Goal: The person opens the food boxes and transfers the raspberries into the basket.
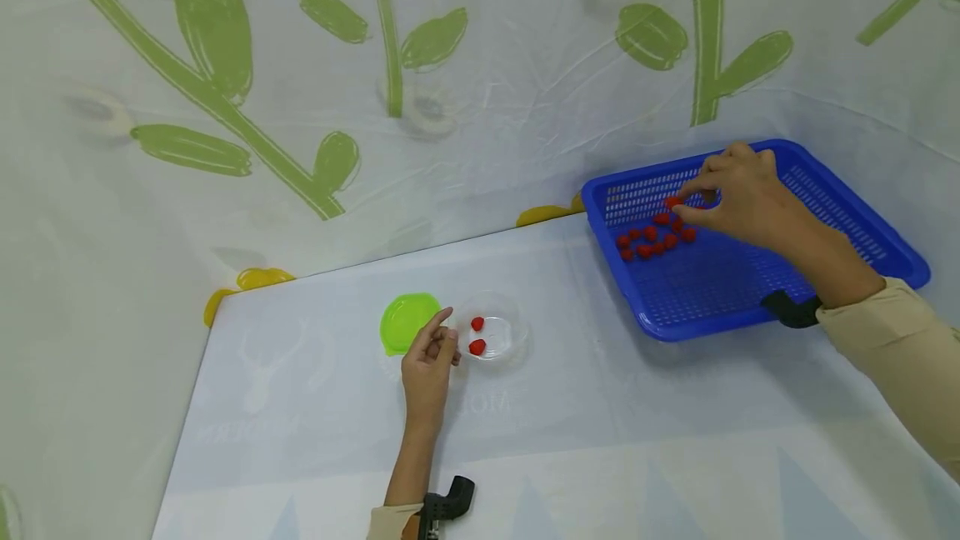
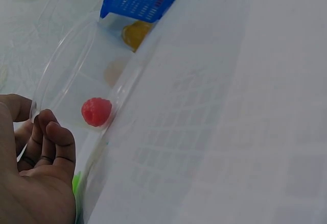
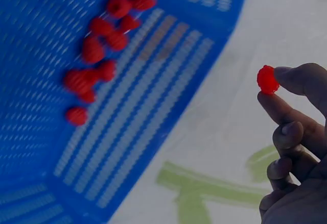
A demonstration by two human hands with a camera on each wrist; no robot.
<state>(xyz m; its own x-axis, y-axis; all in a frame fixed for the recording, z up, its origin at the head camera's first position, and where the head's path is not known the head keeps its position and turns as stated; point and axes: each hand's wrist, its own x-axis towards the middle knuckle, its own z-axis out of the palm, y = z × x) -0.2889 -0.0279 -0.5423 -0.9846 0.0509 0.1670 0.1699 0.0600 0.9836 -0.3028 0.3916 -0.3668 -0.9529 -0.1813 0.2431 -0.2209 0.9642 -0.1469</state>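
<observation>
My right hand (image 1: 738, 194) is over the blue plastic basket, pinching one red raspberry (image 3: 267, 79) between thumb and index finger. Several more raspberries (image 3: 93, 49) lie in a loose group on the basket floor. With thumb and fingertips my left hand (image 1: 429, 365) holds the rim of a clear round plastic bowl (image 2: 66, 76) that stands on the table. Two raspberries (image 1: 477, 347) lie inside this bowl; the left wrist view shows one raspberry (image 2: 96, 112) through its wall.
The blue basket (image 1: 637, 307) stands at the table's right side, by the wall. A bright green lid (image 1: 406, 319) lies just left of the bowl, partly behind the left hand. Behind the white table (image 1: 315, 407) hangs a flower-printed sheet (image 1: 510, 123).
</observation>
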